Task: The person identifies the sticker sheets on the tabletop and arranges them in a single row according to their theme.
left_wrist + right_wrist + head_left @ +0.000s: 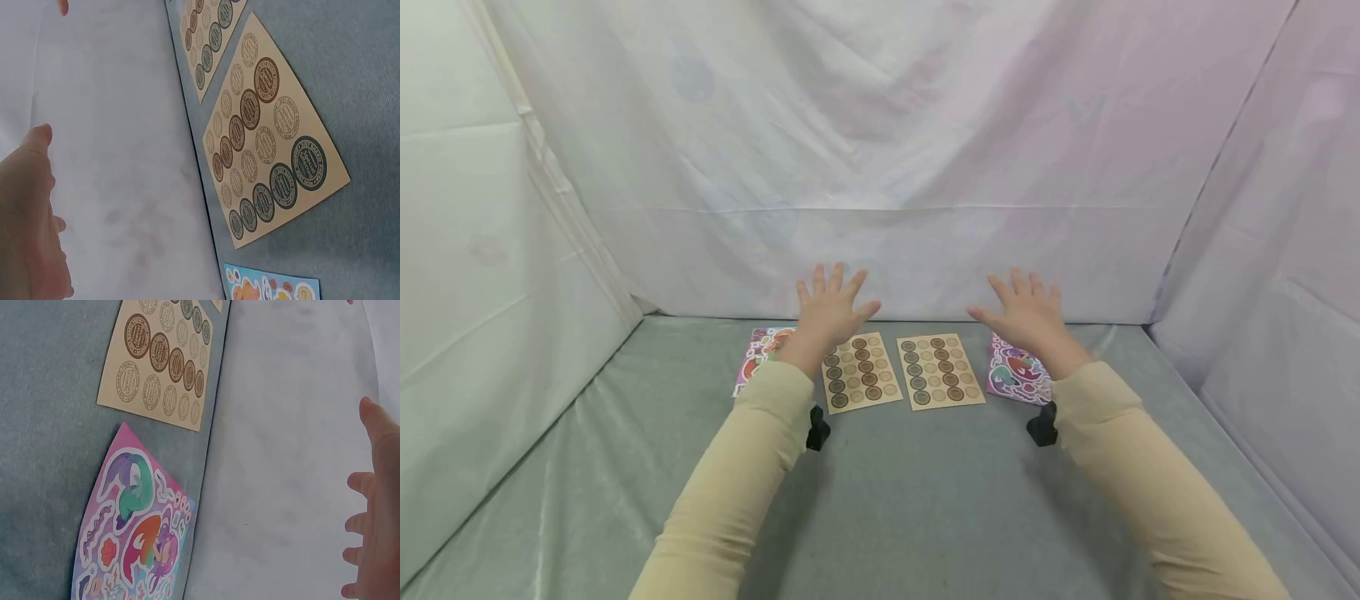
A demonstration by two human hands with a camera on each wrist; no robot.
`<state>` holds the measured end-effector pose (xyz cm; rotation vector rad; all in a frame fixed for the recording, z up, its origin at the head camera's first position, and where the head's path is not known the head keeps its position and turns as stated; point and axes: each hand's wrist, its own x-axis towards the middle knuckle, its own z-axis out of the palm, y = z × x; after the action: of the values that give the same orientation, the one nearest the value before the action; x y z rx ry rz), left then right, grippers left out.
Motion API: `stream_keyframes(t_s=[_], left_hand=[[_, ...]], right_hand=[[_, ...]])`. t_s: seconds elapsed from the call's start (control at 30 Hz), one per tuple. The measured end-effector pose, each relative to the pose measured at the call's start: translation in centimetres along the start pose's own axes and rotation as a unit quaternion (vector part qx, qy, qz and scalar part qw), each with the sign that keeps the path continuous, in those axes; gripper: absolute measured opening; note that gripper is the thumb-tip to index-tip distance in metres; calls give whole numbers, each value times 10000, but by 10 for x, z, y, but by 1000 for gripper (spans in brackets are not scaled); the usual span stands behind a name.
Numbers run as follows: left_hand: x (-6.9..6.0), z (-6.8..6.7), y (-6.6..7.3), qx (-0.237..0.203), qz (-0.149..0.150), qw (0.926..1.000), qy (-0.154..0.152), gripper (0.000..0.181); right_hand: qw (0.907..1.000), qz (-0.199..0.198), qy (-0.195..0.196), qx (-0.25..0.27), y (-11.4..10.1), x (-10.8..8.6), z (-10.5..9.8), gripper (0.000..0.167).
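Both hands are raised over the far part of the table with fingers spread, holding nothing. My left hand (830, 315) hovers nearest a kraft sticker sheet (861, 372) with round dark and light labels, and partly hides a colourful sticker sheet (765, 350) at the left. Over on the right, my right hand (1026, 317) is above a purple-pink mermaid sticker sheet (1017, 372), its forearm covering one side. Between the hands lies a second kraft sheet (940, 372) of round stickers. In the right wrist view, the mermaid sheet (134, 519) shows tails and shells.
A grey cloth (917, 508) covers the table. White sheets (880, 167) hang behind it and at both sides, the back one meeting the table just beyond the sticker sheets. A black wrist device (1042, 425) sits at the right cuff, another (817, 429) at the left.
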<state>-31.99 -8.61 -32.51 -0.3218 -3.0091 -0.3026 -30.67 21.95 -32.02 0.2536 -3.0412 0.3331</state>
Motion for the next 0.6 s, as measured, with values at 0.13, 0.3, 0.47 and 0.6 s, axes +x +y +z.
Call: stream_keyframes(t_s=[0.13,0.3,0.47,0.6], left_hand=[[-1,0,4,-62,39,10000,37,70],[-3,3,7,-107,65,9999,48,70],[-4,6,11,-242,70,9997,35,70],[-4,10,17,-296,137,9995,22,71]], right_hand=[[10000,21,-1,26,6,-3,0,89],[10000,64,63,13,12,-7,-1,87],[9999,97,104,63,17,-12,-2,89],[9998,119,96,103,22,-16,-2,92]])
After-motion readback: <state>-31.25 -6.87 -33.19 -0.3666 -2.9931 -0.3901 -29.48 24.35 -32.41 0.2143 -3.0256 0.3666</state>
